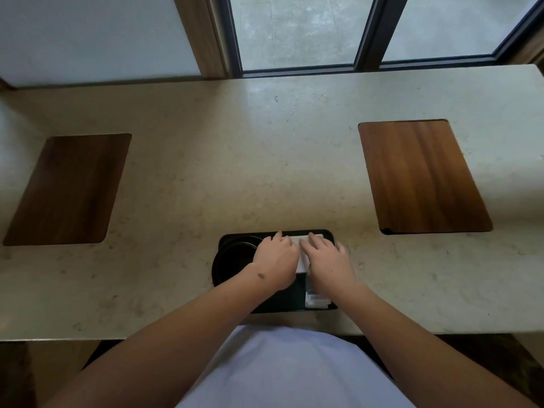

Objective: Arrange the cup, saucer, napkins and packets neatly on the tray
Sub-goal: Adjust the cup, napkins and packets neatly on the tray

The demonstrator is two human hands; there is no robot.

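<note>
A black tray [328,234] lies on the counter near its front edge. On its left side sits a black saucer [219,265] with a black cup [235,254] on it, both dark and hard to separate. White napkins [301,260] lie on the tray's far right part. My left hand [275,259] and my right hand [326,263] rest flat on the napkins, fingers spread forward, hiding most of them. White packets [316,300] lie at the tray's near right corner, just below my right wrist.
The beige stone counter [265,160] holds two inset wooden boards, one at the left [67,189] and one at the right [421,175]. A window with dark frames [365,33] runs behind the counter. The counter's front edge is close to my body.
</note>
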